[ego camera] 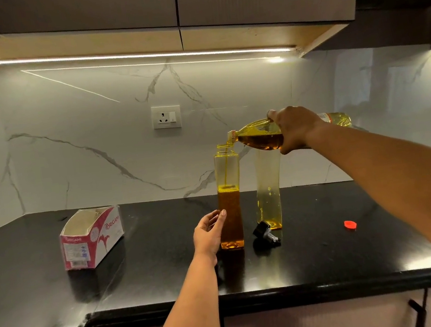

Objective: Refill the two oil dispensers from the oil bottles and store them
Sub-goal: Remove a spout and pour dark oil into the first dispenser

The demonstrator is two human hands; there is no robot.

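A tall square oil dispenser (227, 189) stands uncapped on the black counter (168, 272), about half full of amber oil. My right hand (295, 129) grips an oil bottle (257, 137) tipped sideways above it, and a thin stream of oil runs from the bottle's mouth into the dispenser's neck. My left hand (209, 233) rests against the dispenser's lower left side, thumb up along its front. A second dispenser (268, 184) stands just behind and to the right, nearly empty with a little oil at its bottom. A black pourer cap (265, 232) lies between them.
A small red bottle cap (350, 224) lies on the counter to the right. An open pink and white cardboard box (91, 237) sits at the left. A wall socket (166, 117) is on the marble backsplash. Wall cupboards hang overhead.
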